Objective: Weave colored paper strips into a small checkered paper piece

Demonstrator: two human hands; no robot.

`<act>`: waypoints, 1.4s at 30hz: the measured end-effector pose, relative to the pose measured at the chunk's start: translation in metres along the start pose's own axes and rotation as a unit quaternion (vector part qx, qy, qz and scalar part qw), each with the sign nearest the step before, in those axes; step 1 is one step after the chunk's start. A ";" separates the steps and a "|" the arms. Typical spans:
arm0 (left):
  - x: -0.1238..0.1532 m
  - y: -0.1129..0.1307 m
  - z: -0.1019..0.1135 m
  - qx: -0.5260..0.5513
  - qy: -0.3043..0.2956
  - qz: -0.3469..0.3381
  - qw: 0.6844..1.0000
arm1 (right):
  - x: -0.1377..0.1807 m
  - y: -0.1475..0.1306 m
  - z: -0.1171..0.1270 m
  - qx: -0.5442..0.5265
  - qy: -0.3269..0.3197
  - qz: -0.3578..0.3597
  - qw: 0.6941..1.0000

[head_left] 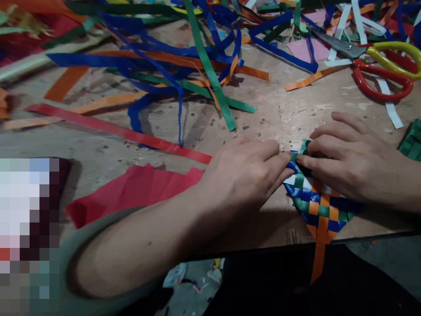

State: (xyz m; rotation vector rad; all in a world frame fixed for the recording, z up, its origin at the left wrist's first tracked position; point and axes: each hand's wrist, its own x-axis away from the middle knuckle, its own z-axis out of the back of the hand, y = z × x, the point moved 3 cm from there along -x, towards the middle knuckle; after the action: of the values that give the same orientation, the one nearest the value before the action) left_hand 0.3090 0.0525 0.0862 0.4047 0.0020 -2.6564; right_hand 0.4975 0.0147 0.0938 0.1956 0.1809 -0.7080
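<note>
A woven piece of paper strips (314,206) in orange, blue, green and white lies at the table's front edge. One orange strip (318,262) hangs from its point over that edge. At the piece's upper left corner, my left hand (245,171) pinches a blue strip end between thumb and forefinger. My right hand (353,160) lies across the upper right of the weave, its thumb and forefinger closed at a green strip near the left fingertips. The hand and its shadow cover part of the weave.
Scissors (357,52) with red and yellow handles lie at the back right. Loose coloured strips (210,66) tangle across the back. A red strip (125,131) and red paper (131,193) lie left. Another green woven piece (412,140) sits at the right edge.
</note>
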 end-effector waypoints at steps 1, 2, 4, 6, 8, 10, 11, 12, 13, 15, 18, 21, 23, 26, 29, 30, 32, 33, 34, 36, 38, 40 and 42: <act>0.000 0.001 0.001 -0.021 0.013 -0.017 1.000 | 0.000 0.000 0.000 -0.001 -0.002 -0.001 1.000; 0.001 0.003 0.001 -0.042 0.021 -0.034 0.998 | 0.000 -0.001 0.001 -0.002 -0.007 -0.001 1.000; 0.001 0.005 0.003 -0.081 0.036 -0.065 0.994 | 0.000 -0.001 0.001 0.000 -0.008 -0.005 1.000; 0.001 0.008 0.003 -0.106 0.032 -0.086 0.990 | -0.001 -0.001 0.002 0.004 -0.003 -0.008 1.000; 0.001 0.010 0.003 -0.115 0.030 -0.101 0.988 | -0.002 0.000 0.001 0.008 -0.004 0.000 1.000; 0.001 0.012 0.003 -0.117 0.027 -0.112 0.986 | -0.003 0.001 0.001 0.009 -0.013 0.014 1.000; 0.000 0.013 0.003 -0.118 0.022 -0.114 0.986 | -0.003 0.001 0.001 0.011 -0.013 0.017 1.000; 0.000 0.014 0.003 -0.121 0.014 -0.113 0.986 | -0.003 0.002 0.002 0.010 -0.012 0.019 1.000; -0.001 0.015 0.003 -0.125 0.001 -0.111 0.986 | -0.004 0.004 0.002 0.006 -0.014 0.021 1.000; -0.002 0.017 0.003 -0.132 -0.023 -0.102 0.986 | -0.004 0.006 0.001 -0.009 -0.024 0.017 1.000; -0.004 0.019 0.004 -0.138 -0.039 -0.096 0.985 | -0.004 0.008 -0.001 -0.019 -0.041 0.012 0.999; -0.005 0.018 0.004 -0.136 -0.048 -0.094 0.985 | -0.005 0.007 -0.003 -0.003 -0.035 0.005 0.999; -0.005 0.014 0.004 -0.124 -0.053 -0.081 0.988 | -0.006 0.006 -0.004 0.011 -0.026 0.004 1.000; -0.004 0.002 0.005 -0.063 -0.073 -0.050 0.994 | -0.006 0.006 -0.004 0.025 -0.028 0.017 0.999; -0.004 -0.010 0.005 -0.016 -0.072 -0.007 0.997 | -0.005 0.008 -0.004 0.022 -0.041 0.015 0.999; -0.003 -0.012 0.005 -0.010 -0.067 0.006 0.998 | -0.005 0.008 -0.004 0.021 -0.039 0.013 0.999; -0.002 -0.014 0.004 -0.002 -0.063 0.018 0.998 | -0.004 0.008 -0.004 0.022 -0.028 0.013 0.999; -0.002 -0.013 0.004 0.002 -0.064 0.017 0.998 | -0.004 0.007 -0.004 0.021 -0.022 0.016 0.999; -0.001 -0.012 0.003 0.005 -0.066 0.013 0.998 | -0.004 0.006 -0.004 0.018 -0.016 0.018 1.000; 0.000 -0.009 0.003 0.004 -0.068 0.002 0.998 | -0.004 0.005 -0.004 0.011 -0.010 0.016 1.000; 0.002 -0.006 0.004 0.000 -0.066 -0.008 0.998 | -0.003 0.005 -0.004 0.002 -0.009 0.014 1.000; 0.003 -0.005 0.005 -0.001 -0.064 -0.012 0.998 | -0.002 0.005 -0.005 -0.004 -0.007 0.012 1.000; 0.003 -0.005 0.005 0.002 -0.062 -0.009 0.998 | -0.002 0.005 -0.005 -0.010 -0.004 0.017 1.000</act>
State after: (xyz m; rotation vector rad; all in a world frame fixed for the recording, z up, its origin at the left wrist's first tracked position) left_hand 0.3026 0.0551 0.0896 0.2420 -0.0373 -2.6958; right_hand 0.4993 0.0208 0.0901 0.1761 0.1771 -0.6724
